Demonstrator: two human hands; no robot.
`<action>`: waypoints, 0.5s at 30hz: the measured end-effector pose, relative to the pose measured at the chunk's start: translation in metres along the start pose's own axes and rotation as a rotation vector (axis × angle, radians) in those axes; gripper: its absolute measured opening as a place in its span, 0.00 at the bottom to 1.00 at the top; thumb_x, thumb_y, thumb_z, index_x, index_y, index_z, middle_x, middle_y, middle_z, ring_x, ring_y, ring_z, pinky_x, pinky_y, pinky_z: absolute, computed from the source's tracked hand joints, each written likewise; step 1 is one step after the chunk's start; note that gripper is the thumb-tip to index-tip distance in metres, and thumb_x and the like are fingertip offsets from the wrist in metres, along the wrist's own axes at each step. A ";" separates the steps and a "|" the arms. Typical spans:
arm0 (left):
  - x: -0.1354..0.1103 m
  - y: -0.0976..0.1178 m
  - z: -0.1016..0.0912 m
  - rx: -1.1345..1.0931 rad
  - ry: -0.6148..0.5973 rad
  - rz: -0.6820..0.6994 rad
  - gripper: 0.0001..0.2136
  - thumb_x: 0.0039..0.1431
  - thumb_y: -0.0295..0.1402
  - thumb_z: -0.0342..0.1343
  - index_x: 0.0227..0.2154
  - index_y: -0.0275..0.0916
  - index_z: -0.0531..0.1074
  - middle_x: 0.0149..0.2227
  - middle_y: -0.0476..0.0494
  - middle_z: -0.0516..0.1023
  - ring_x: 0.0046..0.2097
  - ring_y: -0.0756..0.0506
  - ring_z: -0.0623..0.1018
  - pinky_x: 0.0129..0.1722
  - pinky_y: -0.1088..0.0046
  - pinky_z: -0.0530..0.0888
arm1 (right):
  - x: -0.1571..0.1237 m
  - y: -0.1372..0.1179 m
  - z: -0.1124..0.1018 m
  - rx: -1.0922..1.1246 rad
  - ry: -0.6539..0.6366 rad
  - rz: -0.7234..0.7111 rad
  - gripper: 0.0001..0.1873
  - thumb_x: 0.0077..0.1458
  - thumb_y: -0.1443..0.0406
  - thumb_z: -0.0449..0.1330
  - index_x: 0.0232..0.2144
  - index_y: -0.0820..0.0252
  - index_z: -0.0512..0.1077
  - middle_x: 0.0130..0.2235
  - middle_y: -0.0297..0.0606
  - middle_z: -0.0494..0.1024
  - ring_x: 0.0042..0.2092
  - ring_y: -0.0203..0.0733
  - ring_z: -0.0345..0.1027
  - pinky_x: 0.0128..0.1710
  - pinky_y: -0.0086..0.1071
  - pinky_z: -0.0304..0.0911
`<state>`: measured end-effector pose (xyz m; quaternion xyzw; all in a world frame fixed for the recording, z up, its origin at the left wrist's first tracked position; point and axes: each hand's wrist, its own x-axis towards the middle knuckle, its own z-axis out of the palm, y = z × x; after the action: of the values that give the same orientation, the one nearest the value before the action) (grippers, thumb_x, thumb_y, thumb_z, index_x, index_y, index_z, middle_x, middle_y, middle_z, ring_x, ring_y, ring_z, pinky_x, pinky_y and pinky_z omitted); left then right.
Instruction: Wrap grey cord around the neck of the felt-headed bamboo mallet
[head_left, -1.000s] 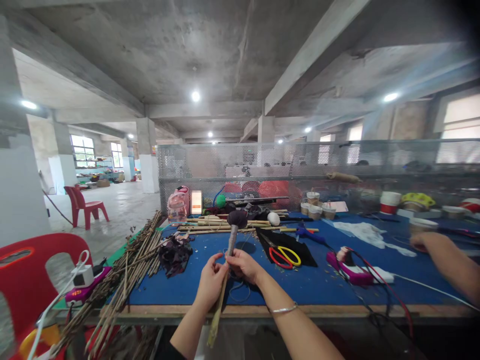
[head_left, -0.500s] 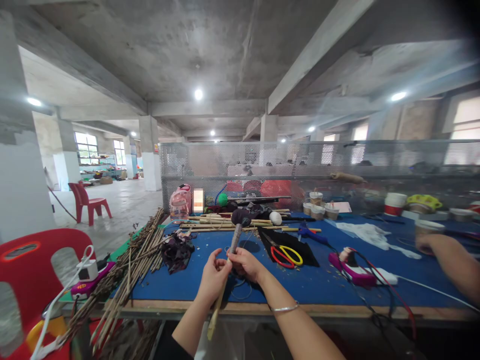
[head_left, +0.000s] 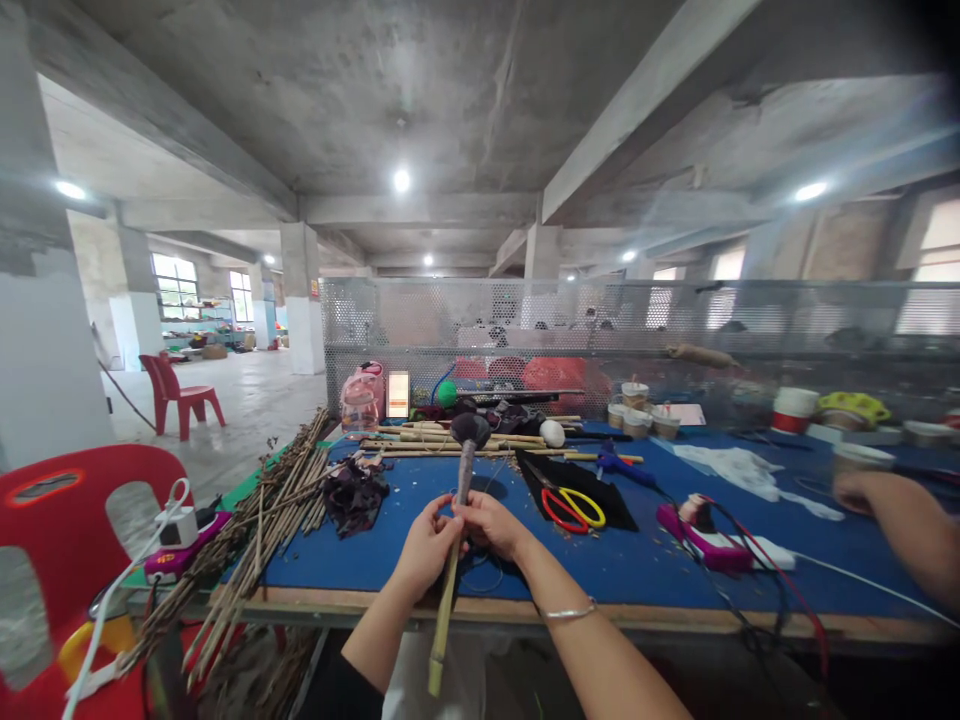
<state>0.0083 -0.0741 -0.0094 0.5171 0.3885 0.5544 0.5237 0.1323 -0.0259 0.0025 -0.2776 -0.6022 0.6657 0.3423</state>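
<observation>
Wrapped stick — pinched by left hand and right hand — both closed.

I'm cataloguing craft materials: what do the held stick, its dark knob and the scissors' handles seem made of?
Held stick: probably bamboo, smooth-looking, yellow-green with a node-like ring. Dark knob: perhaps fabric, judging by its matt surface, though uncertain. Scissors' handles: likely plastic or coated metal, evenly red and yellow.

Ceiling lamps light bare concrete beams; red plastic chairs stand left of the blue-topped bench, a perforated metal screen behind it, paned windows beyond.
</observation>
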 end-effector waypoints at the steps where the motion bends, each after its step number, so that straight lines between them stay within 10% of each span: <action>1: 0.002 -0.002 -0.001 0.001 -0.014 -0.008 0.30 0.46 0.43 0.56 0.49 0.30 0.59 0.18 0.55 0.65 0.20 0.52 0.68 0.19 0.78 0.61 | 0.000 0.000 0.001 -0.025 -0.003 0.002 0.21 0.41 0.52 0.60 0.30 0.59 0.58 0.18 0.25 0.62 0.14 0.26 0.49 0.14 0.22 0.37; 8: 0.000 -0.001 -0.006 -0.014 0.111 0.169 0.26 0.50 0.44 0.52 0.48 0.33 0.61 0.19 0.57 0.60 0.19 0.55 0.60 0.18 0.80 0.58 | -0.022 -0.025 -0.003 -0.678 0.143 -0.202 0.15 0.39 0.61 0.63 0.29 0.59 0.62 0.17 0.22 0.57 0.19 0.28 0.48 0.19 0.24 0.46; 15: -0.026 0.044 -0.001 -0.158 0.186 0.100 0.21 0.50 0.47 0.52 0.44 0.40 0.61 0.22 0.57 0.58 0.18 0.57 0.57 0.13 0.84 0.53 | -0.065 -0.074 -0.052 -1.136 0.705 -0.470 0.08 0.46 0.63 0.55 0.31 0.58 0.68 0.27 0.34 0.71 0.30 0.38 0.63 0.31 0.29 0.55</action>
<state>-0.0027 -0.1066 0.0290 0.4393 0.3641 0.6543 0.4963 0.2213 -0.0424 0.0667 -0.4748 -0.7537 0.0274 0.4537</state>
